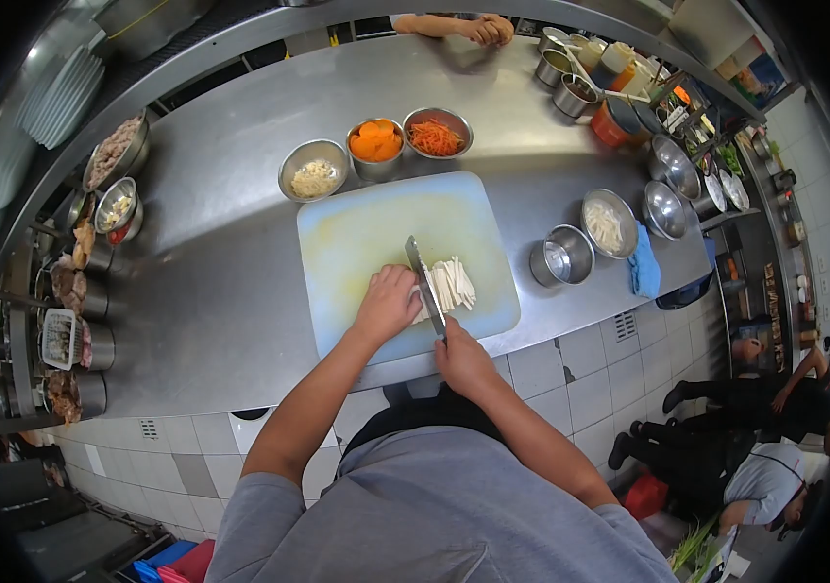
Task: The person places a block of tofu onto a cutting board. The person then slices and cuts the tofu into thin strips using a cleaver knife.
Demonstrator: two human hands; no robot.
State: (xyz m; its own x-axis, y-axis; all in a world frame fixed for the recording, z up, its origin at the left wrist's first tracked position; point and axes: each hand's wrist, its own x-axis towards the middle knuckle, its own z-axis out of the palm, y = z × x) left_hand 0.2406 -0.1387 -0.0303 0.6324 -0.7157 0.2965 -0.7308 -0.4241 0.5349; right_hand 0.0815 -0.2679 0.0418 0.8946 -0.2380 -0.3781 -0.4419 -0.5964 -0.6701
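On the white cutting board [366, 228] lies a bunch of pale, cream-coloured strips [454, 284]; their exact kind I cannot make out. My right hand [463, 361] is closed round the handle of a kitchen knife [424, 277], whose blade points away from me along the left side of the strips. Just left of the blade, my left hand [389, 299] rests on the board with fingers bent and pressed down. Whatever sits under those fingers is mostly hidden; a bit of pale food shows at their edge.
Behind the board stand metal bowls of chopped pale food [314, 179], orange pieces [376, 142] and orange shreds [436, 137]. To the right are a metal pot [562, 257], a bowl of pale strips [609, 224] and a blue cloth [643, 262]. Another person's hands [486, 30] rest at the far edge.
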